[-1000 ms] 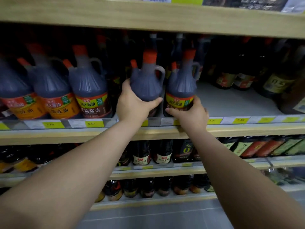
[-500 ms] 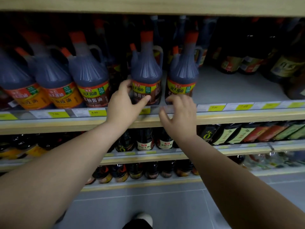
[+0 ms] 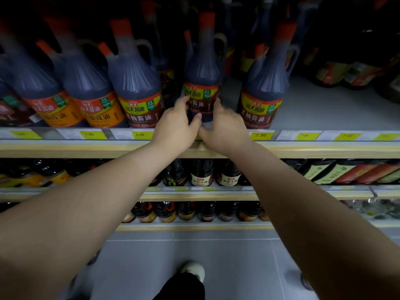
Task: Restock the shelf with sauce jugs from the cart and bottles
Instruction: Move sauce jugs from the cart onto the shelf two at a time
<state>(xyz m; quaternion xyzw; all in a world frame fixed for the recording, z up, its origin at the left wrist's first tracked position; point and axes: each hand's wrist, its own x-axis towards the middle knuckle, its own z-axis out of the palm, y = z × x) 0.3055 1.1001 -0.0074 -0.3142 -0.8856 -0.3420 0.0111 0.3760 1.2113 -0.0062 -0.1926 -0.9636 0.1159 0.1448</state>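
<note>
Soy sauce jug (image 3: pixel 202 83) stands upright on the shelf (image 3: pixel 324 109), set back from the front row. Left hand (image 3: pixel 175 124) and right hand (image 3: pixel 225 126) clamp their fingers (image 3: pixel 183 100) around its base. Pulled unevenly, it may tip into the neighbouring jug (image 3: pixel 265 87).
</note>
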